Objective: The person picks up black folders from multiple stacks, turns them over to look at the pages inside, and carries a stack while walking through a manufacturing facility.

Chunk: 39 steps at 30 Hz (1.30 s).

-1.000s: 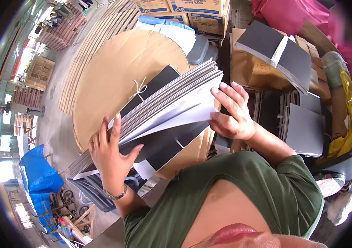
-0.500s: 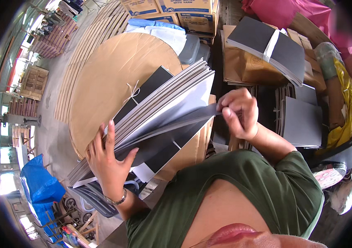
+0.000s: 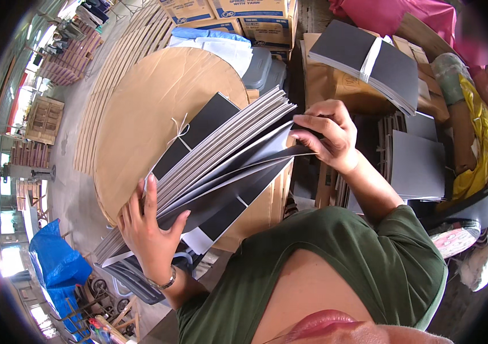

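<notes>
Right hand point(image 3: 333, 137) now sits nearer the stack's far corner than half a second ago, and more leaves stand fanned apart. Thumb and index are narrow at the leaf edges; can't tell if anything's actually pinched. Left hand point(image 3: 155, 235) is spread wide over the near end, thumb off from the fingers. My take: pin that end firmly, lift leaves singly by the corner, don't crease. Thick paperboard stack point(image 3: 227, 150) runs toward two o'clock from the left hand, nine o'clock of the right. String-tied black bundle point(image 3: 208, 118): one o'clock from left, just beyond the stack.
</notes>
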Each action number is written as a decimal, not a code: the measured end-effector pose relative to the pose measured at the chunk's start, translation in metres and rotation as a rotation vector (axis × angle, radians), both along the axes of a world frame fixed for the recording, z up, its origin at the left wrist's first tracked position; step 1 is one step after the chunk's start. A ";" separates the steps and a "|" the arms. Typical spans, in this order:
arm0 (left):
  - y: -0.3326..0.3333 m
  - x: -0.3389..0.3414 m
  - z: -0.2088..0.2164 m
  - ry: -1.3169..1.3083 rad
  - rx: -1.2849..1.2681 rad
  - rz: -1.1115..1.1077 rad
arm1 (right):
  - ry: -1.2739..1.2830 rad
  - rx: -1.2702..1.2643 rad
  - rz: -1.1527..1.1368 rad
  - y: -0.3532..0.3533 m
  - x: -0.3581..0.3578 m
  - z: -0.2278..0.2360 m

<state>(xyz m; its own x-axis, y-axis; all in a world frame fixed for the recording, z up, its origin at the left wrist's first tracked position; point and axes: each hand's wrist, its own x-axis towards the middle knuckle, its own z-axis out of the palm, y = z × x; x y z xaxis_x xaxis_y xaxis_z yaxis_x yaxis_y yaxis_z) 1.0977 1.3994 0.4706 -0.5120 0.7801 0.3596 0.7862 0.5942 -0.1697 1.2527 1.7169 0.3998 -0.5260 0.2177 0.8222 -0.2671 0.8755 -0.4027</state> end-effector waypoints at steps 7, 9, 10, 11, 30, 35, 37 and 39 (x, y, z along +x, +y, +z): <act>0.000 0.000 -0.003 0.002 0.003 0.036 | 0.049 0.065 0.127 0.001 0.002 0.006; 0.000 -0.001 -0.003 -0.004 0.013 0.034 | 0.038 0.144 0.154 0.004 0.001 0.001; 0.000 0.000 -0.003 -0.007 0.018 0.032 | 0.027 0.170 0.132 0.003 0.002 0.003; 0.000 0.000 -0.003 -0.009 0.019 0.033 | 0.008 0.205 0.120 0.003 0.004 0.002; 0.000 0.003 -0.001 0.005 0.009 0.009 | 0.017 0.500 0.001 0.003 0.023 0.008; 0.001 0.002 -0.002 0.015 0.043 0.011 | 0.005 -0.098 0.183 -0.006 0.018 0.004; 0.000 0.003 -0.001 0.019 0.036 0.006 | -0.222 -0.342 0.255 -0.010 0.020 0.016; 0.000 0.004 -0.001 0.016 0.039 0.007 | -0.305 -0.286 0.252 -0.005 0.021 0.021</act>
